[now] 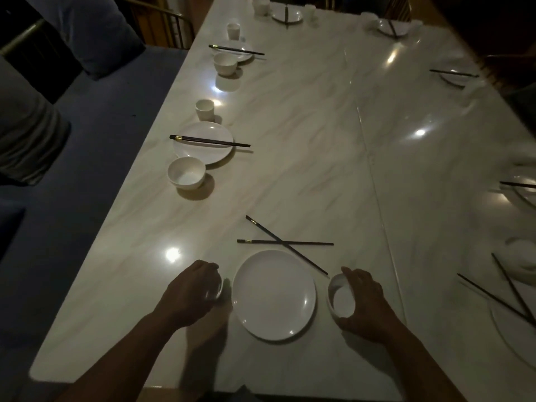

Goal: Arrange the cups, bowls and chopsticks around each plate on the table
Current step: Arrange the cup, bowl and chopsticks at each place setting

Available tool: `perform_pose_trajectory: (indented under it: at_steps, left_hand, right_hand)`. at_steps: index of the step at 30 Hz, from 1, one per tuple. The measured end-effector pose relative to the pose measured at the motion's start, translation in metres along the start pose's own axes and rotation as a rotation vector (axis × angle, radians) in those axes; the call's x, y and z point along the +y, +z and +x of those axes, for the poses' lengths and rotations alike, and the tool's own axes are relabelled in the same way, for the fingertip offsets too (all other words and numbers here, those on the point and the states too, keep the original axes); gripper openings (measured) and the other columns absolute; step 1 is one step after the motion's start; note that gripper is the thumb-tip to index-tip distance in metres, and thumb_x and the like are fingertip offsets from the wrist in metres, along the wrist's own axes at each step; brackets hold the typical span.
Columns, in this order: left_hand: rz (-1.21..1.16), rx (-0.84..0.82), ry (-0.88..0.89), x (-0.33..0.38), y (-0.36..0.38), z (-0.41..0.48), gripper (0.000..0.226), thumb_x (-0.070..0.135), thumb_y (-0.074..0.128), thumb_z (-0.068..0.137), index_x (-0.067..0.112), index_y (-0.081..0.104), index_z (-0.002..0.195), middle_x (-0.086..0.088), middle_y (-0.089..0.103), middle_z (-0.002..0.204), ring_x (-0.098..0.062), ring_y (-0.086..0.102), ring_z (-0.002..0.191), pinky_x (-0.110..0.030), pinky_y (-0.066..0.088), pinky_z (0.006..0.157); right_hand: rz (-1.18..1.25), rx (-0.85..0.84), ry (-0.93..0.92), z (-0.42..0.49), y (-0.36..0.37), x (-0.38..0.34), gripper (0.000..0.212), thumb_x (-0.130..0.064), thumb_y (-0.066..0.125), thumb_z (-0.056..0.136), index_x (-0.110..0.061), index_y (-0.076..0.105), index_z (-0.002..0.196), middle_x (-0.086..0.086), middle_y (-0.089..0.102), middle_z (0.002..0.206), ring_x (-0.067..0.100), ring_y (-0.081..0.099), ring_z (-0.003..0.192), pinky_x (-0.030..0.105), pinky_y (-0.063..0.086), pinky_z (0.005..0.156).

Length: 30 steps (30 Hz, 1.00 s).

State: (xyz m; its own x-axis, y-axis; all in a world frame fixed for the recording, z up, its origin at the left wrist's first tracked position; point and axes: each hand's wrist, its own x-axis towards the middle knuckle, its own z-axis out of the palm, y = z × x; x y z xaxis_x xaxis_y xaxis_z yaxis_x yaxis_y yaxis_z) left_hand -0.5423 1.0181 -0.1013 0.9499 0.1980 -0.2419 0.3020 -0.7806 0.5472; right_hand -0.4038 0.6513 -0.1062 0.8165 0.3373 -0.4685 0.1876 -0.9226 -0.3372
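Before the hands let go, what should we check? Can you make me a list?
1. The left hand grips the cup, left of the plate: ok.
2. The cup stands upright: cannot tell, the hand hides it.
3. The right hand holds the bowl, right of the plate: ok.
4. The bowl sits flat: cannot tell.
5. The chopsticks lie together: not ok, crossed on the table beyond the plate.

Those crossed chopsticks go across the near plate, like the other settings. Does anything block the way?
Nothing visible does. The chopsticks lie just beyond the plate, whose top is bare; the left hand and right hand are at its sides.
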Motion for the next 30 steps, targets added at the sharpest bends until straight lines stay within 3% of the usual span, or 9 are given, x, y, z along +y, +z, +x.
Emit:
perform_pose_trajectory:
  at_steps: [6,14,26,30]
  left_hand:
    - [0.002,-0.023,-0.012,-0.001,-0.007,-0.009,0.065,0.022,0.080,0.070,0.022,0.051,0.129,0.005,0.052,0.124,-0.014,0.054,0.101,-0.021,0.040,0.076]
    - [0.004,-0.062,-0.061,0.001,-0.011,-0.010,0.075,0.025,0.082,0.069,0.022,0.046,0.135,0.004,0.048,0.133,-0.018,0.053,0.114,-0.027,0.046,0.088]
    - [0.018,-0.057,-0.044,0.007,-0.008,-0.005,0.072,0.023,0.080,0.070,0.020,0.048,0.134,0.003,0.050,0.130,-0.017,0.053,0.113,-0.024,0.044,0.085]
    - [0.017,-0.056,-0.046,0.007,-0.007,-0.005,0.070,0.024,0.080,0.068,0.023,0.048,0.131,0.005,0.051,0.126,-0.017,0.054,0.110,-0.029,0.048,0.084]
  right_hand:
    - [0.005,-0.001,0.003,-0.009,0.010,-0.008,0.125,-0.044,0.087,0.061,-0.033,0.006,0.155,-0.001,0.005,0.161,0.027,0.011,0.147,0.039,0.026,0.117]
    - [-0.013,-0.019,-0.038,-0.011,0.011,-0.010,0.124,-0.040,0.088,0.062,-0.033,0.006,0.155,-0.001,0.004,0.161,0.026,0.010,0.148,0.039,0.027,0.116]
    - [-0.031,-0.044,-0.039,-0.007,0.007,-0.008,0.125,-0.038,0.089,0.063,-0.035,0.004,0.154,-0.002,0.001,0.162,0.025,0.007,0.149,0.038,0.025,0.117]
    - [-0.038,-0.066,-0.054,-0.003,0.007,-0.005,0.125,-0.041,0.088,0.064,-0.034,0.004,0.155,-0.001,0.000,0.162,0.025,0.006,0.149,0.038,0.024,0.118]
